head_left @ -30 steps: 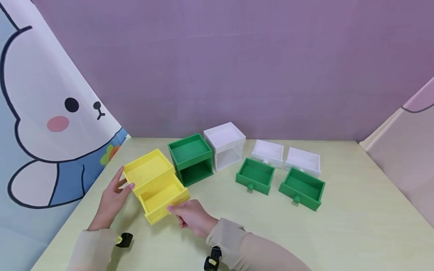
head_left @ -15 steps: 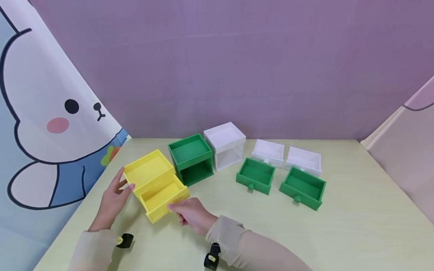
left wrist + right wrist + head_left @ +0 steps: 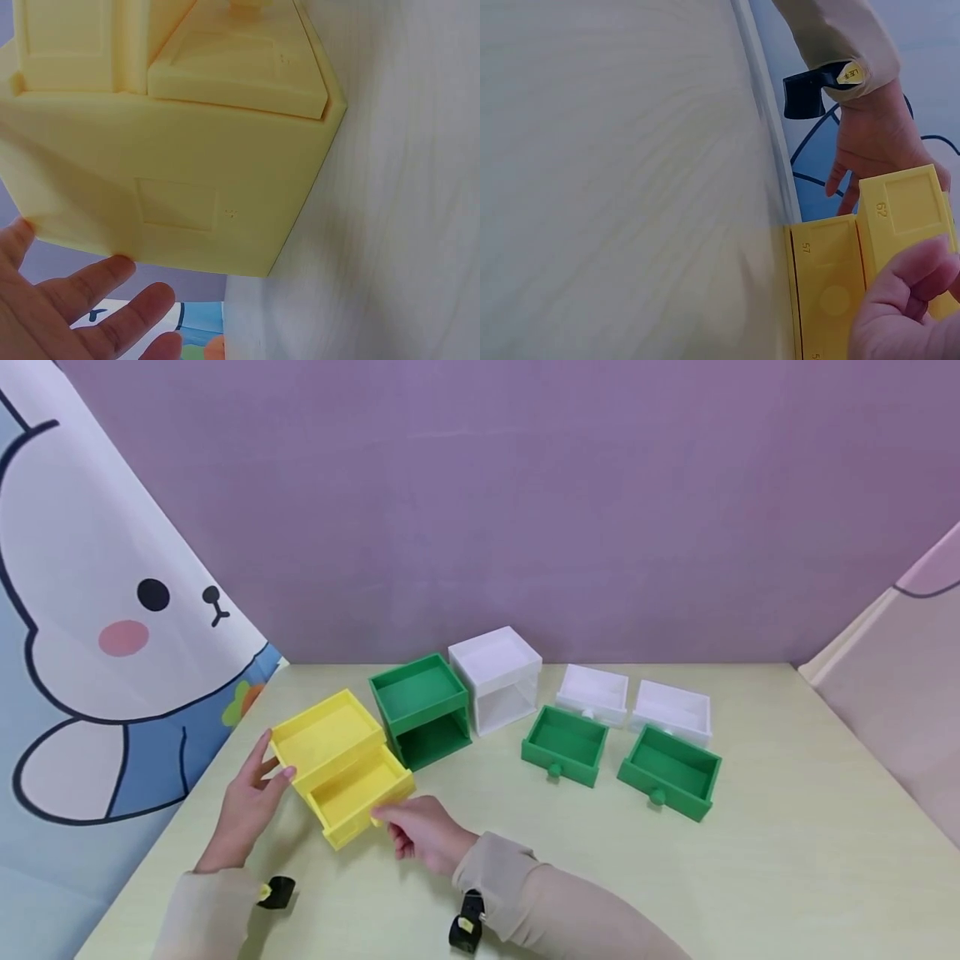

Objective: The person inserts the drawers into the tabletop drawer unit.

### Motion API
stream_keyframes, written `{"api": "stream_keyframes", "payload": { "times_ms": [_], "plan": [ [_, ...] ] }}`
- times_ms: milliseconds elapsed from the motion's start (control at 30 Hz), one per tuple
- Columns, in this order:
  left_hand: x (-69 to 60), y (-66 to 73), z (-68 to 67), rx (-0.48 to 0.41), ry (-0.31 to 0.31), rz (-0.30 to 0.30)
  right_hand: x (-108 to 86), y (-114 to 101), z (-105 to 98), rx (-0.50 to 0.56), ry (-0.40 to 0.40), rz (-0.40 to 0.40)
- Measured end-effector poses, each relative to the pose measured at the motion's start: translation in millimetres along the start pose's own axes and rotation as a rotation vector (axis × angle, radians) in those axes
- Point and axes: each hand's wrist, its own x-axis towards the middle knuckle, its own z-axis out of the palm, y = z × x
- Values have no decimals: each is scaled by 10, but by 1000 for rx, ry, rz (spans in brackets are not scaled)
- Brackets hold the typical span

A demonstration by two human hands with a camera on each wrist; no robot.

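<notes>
Your right hand (image 3: 431, 835) is curled, thumb and finger closed in a pinch at the knob (image 3: 377, 821) of the upper drawer (image 3: 348, 828), though the fingers cover most of that knob. Your left hand (image 3: 247, 810) is spread wide along the left side of the yellow box (image 3: 326, 735), fingertips touching its rear edge. That box stands toward the left edge of the table (image 3: 795, 860), with the upper drawer drawn part-way out toward the near edge. From your right hand the drawer lies just ahead and to the left, and its slide runs obliquely back toward the table's far left corner; any push or pull has to follow that line, I judge. Its rear is hidden in the box, so you can't tell which way its long axis runs. Your right hand is the nearer to the drawer front, your left to the box wall. Below it, the lower drawer (image 3: 825, 270) sits pushed in. No brand shows. In the right wrist view the upper front seems to read 62 and the lower 57; the tag (image 3: 851, 73) on your left wrist seems to start with L, the rest too small to read.
</notes>
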Motion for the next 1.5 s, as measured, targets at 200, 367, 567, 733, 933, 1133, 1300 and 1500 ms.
{"api": "stream_keyframes", "payload": {
  "times_ms": [200, 367, 567, 733, 933, 1133, 1300, 1500],
  "plan": [
    [17, 9, 12, -11, -6, -20, 27, 45, -44, 45, 10, 13],
    [14, -6, 14, -14, -3, -31, 20, 67, -80, 9, -3, 27],
    [19, 3, 28, -10, -1, -29, 10, 70, -93, 42, -18, 43],
    [31, 20, 36, -8, 1, -50, 12, 55, -99, 82, -52, 37],
    [28, 16, 35, -9, 7, -50, 1, 24, -103, 173, -95, -9],
    [23, 4, 34, -15, 4, -50, -4, 23, -94, 230, -95, -12],
    [13, 2, 29, -16, 11, -38, 4, 29, -73, 268, -80, -13],
    [1, 4, 5, -14, 7, -18, 17, 32, -43, 278, -55, -29]
  ]
}}
